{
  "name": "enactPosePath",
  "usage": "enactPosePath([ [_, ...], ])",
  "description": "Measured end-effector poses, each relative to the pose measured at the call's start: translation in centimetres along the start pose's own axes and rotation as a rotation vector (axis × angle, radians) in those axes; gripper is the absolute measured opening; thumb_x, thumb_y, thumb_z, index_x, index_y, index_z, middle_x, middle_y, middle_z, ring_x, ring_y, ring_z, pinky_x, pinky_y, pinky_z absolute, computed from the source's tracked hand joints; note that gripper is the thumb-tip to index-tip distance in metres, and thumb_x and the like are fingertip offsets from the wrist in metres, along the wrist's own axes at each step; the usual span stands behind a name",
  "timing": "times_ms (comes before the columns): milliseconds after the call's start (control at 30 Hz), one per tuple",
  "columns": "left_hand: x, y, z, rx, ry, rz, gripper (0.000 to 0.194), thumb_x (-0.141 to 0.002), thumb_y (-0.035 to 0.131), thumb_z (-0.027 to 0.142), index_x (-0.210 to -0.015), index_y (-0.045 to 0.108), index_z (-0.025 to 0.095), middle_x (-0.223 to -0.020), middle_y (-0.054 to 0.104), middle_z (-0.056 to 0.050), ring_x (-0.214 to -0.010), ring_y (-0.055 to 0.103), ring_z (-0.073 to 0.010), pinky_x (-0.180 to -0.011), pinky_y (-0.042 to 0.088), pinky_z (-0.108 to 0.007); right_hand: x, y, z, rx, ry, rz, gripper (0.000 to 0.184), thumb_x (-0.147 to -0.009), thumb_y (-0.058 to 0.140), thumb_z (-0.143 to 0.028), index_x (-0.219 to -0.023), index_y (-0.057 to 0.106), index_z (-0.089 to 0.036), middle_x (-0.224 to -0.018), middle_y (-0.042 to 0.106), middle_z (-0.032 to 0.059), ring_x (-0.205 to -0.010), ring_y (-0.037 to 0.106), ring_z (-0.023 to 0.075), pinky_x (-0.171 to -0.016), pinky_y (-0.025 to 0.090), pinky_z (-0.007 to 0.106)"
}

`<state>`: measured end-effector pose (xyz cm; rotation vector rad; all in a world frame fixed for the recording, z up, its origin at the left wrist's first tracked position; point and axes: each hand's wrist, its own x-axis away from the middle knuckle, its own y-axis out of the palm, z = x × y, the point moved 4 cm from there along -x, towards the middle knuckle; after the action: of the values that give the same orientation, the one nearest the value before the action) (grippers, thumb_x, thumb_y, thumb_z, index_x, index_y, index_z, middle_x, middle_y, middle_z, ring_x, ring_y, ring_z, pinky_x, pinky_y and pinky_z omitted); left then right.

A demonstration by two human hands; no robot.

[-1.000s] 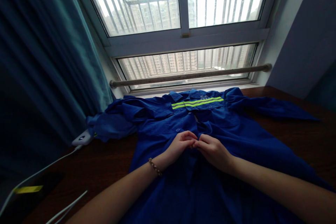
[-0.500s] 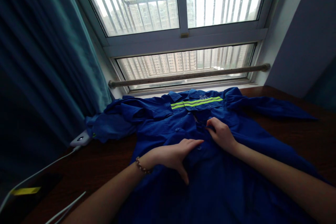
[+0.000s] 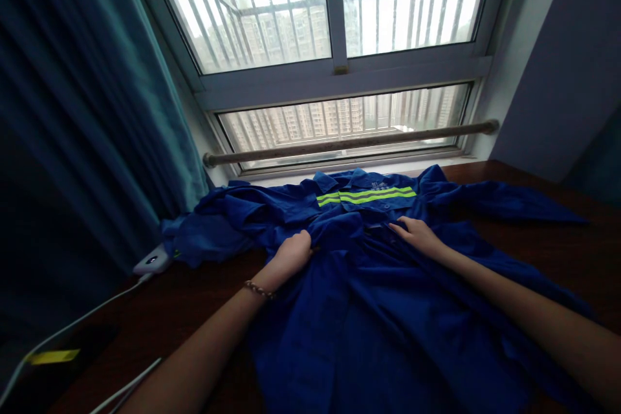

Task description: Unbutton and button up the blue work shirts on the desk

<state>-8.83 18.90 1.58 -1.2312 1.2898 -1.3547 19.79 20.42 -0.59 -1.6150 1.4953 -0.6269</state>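
Note:
A blue work jacket (image 3: 388,310) lies spread front side up, its collar toward the window and a yellow-green reflective stripe (image 3: 378,195) across the chest. My left hand (image 3: 291,252) is closed in a fist on the jacket's front at the left side, gripping the cloth. On the right, my right hand (image 3: 414,235) pinches the other front edge, fingers bent over the fabric. Between the hands the front hangs partly parted, with folds running down toward me. A beaded bracelet (image 3: 259,290) circles my left wrist.
Under the jacket is a dark brown wooden surface (image 3: 204,310). At left are a white device (image 3: 154,261) with a cable, a yellow strip (image 3: 53,356) and a blue curtain (image 3: 97,110). A metal rail (image 3: 354,144) crosses the barred window behind.
My left hand has gone from open over the middle to a closed grip farther left. My right hand has shifted slightly right. The jacket's front is pulled apart and more creased.

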Motion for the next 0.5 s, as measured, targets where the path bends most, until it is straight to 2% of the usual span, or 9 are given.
enactPosePath([
  [100, -0.6, 0.1, -0.5, 0.059, -0.068, 0.077, 0.023, -0.075, 0.038, 0.011, -0.089, 0.055, 0.007, -0.086, 0.062, -0.018, -0.081, 0.06, -0.0273, -0.071, 0.044, -0.036, 2.2, 0.7, -4.1, -0.393, -0.16, -0.302, 0.047, -0.08, 0.038, -0.051, -0.08, 0.062, -0.012, -0.071, 0.062, 0.004, -0.065, 0.057, 0.0154, -0.06, 0.042, 0.025],
  [167, -1.0, -0.3, -0.5, 0.274, -0.032, 0.181, 0.025, -0.072, 0.036, 0.007, -0.086, 0.057, 0.009, -0.086, 0.062, -0.015, -0.083, 0.06, -0.0238, -0.073, 0.044, -0.033, 4.2, 0.8, -6.9, -0.487, -0.289, -0.463, 0.04, -0.075, 0.048, -0.05, -0.083, 0.062, -0.014, -0.073, 0.061, 0.0008, -0.066, 0.056, 0.0137, -0.061, 0.043, 0.023],
  [200, -1.1, -0.6, -0.4, 0.431, 0.007, 0.26, 0.026, -0.072, 0.036, 0.007, -0.086, 0.057, 0.01, -0.087, 0.063, -0.013, -0.084, 0.059, -0.0218, -0.075, 0.044, -0.031, 5.0, 0.6, -8.0, -0.468, -0.35, -0.498, 0.035, -0.07, 0.056, -0.048, -0.084, 0.062, -0.016, -0.074, 0.061, -0.0003, -0.068, 0.056, 0.0137, -0.062, 0.044, 0.023],
  [233, -1.0, -1.1, -0.2, 0.601, 0.048, 0.353, 0.026, -0.072, 0.036, 0.008, -0.088, 0.057, 0.01, -0.088, 0.063, -0.011, -0.085, 0.058, -0.02, -0.076, 0.043, -0.03, 5.4, 0.3, -8.6, -0.412, -0.395, -0.466, 0.034, -0.065, 0.062, -0.044, -0.086, 0.061, -0.017, -0.077, 0.06, -0.0002, -0.071, 0.055, 0.0145, -0.065, 0.044, 0.025],
  [267, -0.7, -1.6, 0.0, 0.767, 0.085, 0.445, 0.026, -0.073, 0.036, 0.01, -0.089, 0.056, 0.011, -0.089, 0.063, -0.009, -0.085, 0.057, -0.0185, -0.077, 0.043, -0.029, 5.5, -0.2, -8.8, -0.319, -0.418, -0.376, 0.04, -0.06, 0.067, -0.04, -0.092, 0.059, -0.018, -0.083, 0.06, 0.0013, -0.078, 0.055, 0.0168, -0.069, 0.044, 0.028],
  [333, 0.4, -2.5, 0.7, 1.036, 0.146, 0.575, 0.025, -0.073, 0.04, 0.015, -0.093, 0.055, 0.012, -0.089, 0.062, -0.005, -0.084, 0.056, -0.0166, -0.077, 0.044, -0.028, 4.8, -1.5, -8.0, -0.078, -0.376, -0.075, 0.064, -0.051, 0.073, -0.035, -0.109, 0.052, -0.02, -0.106, 0.053, 0.0086, -0.099, 0.047, 0.0256, -0.082, 0.039, 0.04],
  [367, 1.2, -2.9, 1.4, 1.129, 0.183, 0.598, 0.026, -0.073, 0.042, 0.015, -0.095, 0.055, 0.013, -0.089, 0.062, -0.004, -0.083, 0.055, -0.0159, -0.076, 0.044, -0.027, 4.4, -2.2, -7.1, 0.04, -0.321, 0.06, 0.079, -0.048, 0.074, -0.035, -0.119, 0.044, -0.02, -0.118, 0.044, 0.0128, -0.109, 0.038, 0.031, -0.087, 0.034, 0.047],
  [433, 3.2, -3.7, 3.4, 1.207, 0.309, 0.539, 0.029, -0.072, 0.044, 0.014, -0.098, 0.055, 0.014, -0.089, 0.062, -0.003, -0.082, 0.056, -0.0151, -0.076, 0.044, -0.026, 3.5, -2.9, -5.3, 0.173, -0.199, 0.189, 0.096, -0.046, 0.074, -0.035, -0.13, 0.029, -0.021, -0.132, 0.027, 0.0174, -0.119, 0.023, 0.0377, -0.088, 0.026, 0.057],
  [500, 5.5, -4.3, 6.0, 1.128, 0.52, 0.364, 0.029, -0.072, 0.043, 0.011, -0.096, 0.059, 0.015, -0.09, 0.062, -0.004, -0.083, 0.056, -0.0155, -0.075, 0.044, -0.025, 2.8, -2.8, -3.8, 0.12, -0.158, 0.147, 0.087, -0.053, 0.07, -0.034, -0.13, 0.03, -0.022, -0.131, 0.03, 0.0172, -0.117, 0.029, 0.0365, -0.085, 0.031, 0.055],
])
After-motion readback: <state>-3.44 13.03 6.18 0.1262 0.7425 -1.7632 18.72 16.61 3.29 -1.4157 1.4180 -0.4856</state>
